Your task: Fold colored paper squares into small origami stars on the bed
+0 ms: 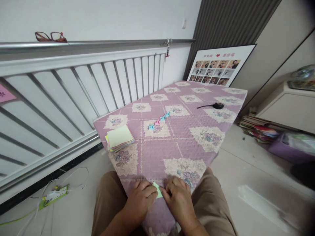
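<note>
A small folded piece of light green paper lies on the purple flowered tablecloth near the front edge. On its left side my left hand presses it with the fingers closed together. From the right, my right hand holds its edge, thumb against the paper. Farther back, several small folded paper pieces, blue and pink, form a slanting row. At the left edge of the table rests a stack of square colored paper with a pale yellow-green sheet on top.
A black tape measure lies at the back right of the table. Along the left stands a white radiator, with glasses on the pipe above. A power strip with cables is on the floor. A photo board leans behind.
</note>
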Action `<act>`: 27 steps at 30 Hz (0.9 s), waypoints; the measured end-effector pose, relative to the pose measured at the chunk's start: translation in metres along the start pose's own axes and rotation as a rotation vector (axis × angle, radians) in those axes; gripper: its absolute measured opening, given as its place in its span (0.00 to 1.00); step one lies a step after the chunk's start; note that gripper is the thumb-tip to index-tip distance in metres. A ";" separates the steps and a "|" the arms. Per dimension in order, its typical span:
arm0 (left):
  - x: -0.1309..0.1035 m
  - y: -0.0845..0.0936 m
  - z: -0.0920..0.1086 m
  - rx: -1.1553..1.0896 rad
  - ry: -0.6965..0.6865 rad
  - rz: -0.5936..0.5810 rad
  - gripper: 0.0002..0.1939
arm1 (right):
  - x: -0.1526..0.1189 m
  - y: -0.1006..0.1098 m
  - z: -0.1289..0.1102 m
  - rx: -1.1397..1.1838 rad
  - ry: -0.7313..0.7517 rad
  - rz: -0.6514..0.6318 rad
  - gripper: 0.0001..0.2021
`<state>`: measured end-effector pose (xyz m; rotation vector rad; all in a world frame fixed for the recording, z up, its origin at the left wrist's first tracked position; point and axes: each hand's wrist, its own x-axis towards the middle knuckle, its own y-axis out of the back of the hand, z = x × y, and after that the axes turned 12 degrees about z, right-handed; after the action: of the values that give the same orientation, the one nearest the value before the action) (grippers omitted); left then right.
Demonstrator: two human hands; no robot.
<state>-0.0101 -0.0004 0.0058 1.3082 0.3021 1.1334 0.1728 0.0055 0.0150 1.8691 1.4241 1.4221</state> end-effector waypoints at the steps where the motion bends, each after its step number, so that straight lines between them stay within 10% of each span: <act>1: 0.000 0.000 0.000 0.002 -0.007 -0.002 0.10 | 0.000 0.000 0.001 -0.004 -0.001 0.002 0.11; 12: -0.004 -0.001 -0.004 0.034 0.028 -0.016 0.12 | -0.013 0.005 0.013 0.182 0.205 0.106 0.09; 27: -0.006 0.022 -0.028 0.061 0.097 -0.214 0.24 | -0.031 0.002 -0.008 0.123 0.326 -0.133 0.21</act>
<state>-0.0442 0.0078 0.0139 1.2439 0.5396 1.0135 0.1678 -0.0241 0.0045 1.6278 1.7895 1.6606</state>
